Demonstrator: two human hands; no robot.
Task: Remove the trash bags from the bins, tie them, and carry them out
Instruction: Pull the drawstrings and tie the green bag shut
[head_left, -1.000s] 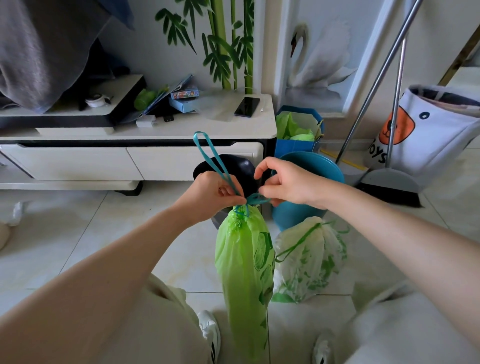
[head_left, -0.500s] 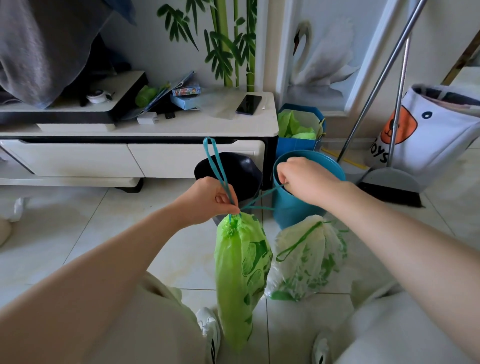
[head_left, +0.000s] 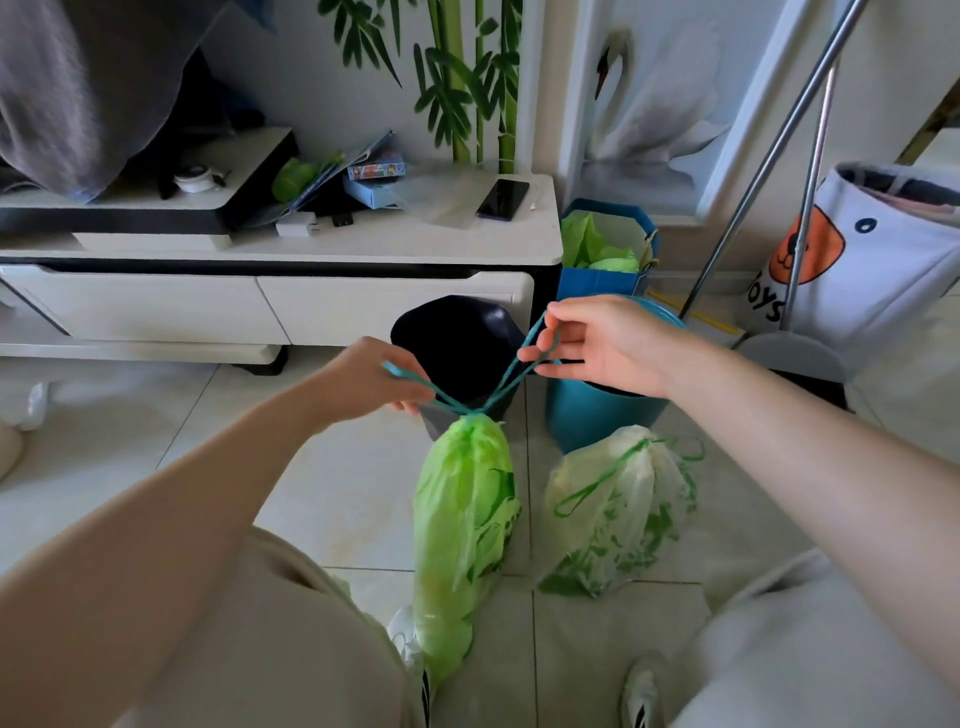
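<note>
Glossy tiles (head_left: 332, 499) beneath crinkly green bag (head_left: 462, 525)

"oys", partly hidden, on the white fabric bag (head_left: 878, 270).

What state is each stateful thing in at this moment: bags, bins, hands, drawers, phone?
Bright green trash bag: neck cinched, hanging by its teal drawstrings.
White trash bag: closed, lying on the floor.
Left hand: gripping one drawstring.
Right hand: pinching the other drawstring loop.
Black bin: open, no liner visible.
Teal bin: upright, inside hidden.
Blue bin: still lined with a green bag.
Drawers: shut.
Phone: screen dark.
</note>
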